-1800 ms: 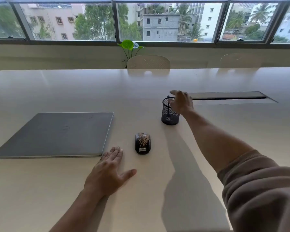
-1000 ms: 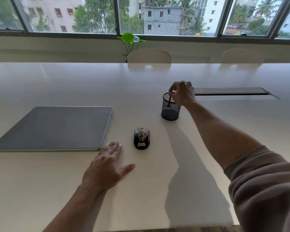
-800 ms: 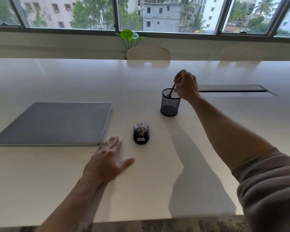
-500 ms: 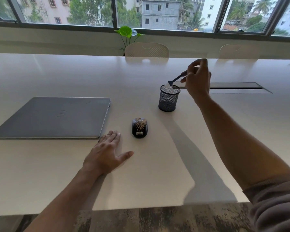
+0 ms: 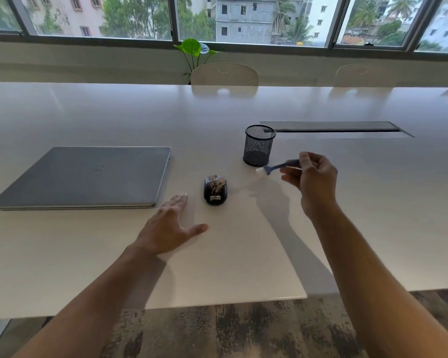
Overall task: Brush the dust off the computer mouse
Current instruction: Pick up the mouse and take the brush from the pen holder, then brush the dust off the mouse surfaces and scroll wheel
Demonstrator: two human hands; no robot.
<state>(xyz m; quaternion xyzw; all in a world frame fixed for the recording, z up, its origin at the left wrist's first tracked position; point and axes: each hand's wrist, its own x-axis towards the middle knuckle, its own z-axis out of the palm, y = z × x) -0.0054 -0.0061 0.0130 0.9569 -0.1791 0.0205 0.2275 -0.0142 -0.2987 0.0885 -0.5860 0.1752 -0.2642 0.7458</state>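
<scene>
Over the tabletop point(image 5: 321, 228) we've got the little brush point(image 5: 278, 167) pinched in our right hand point(image 5: 311, 180), left hand point(image 5: 171, 226) resting flat, so next it probably needs sweeping left onto the dusty mouse point(image 5: 215, 190) nearby.

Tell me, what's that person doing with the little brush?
A person is about to clean a dusty black computer mouse on a white table. The right hand pinches a small blue brush in the air, beside a mesh cup. The left hand rests flat on the table near the mouse. The brush isn't touching the mouse yet.
</scene>
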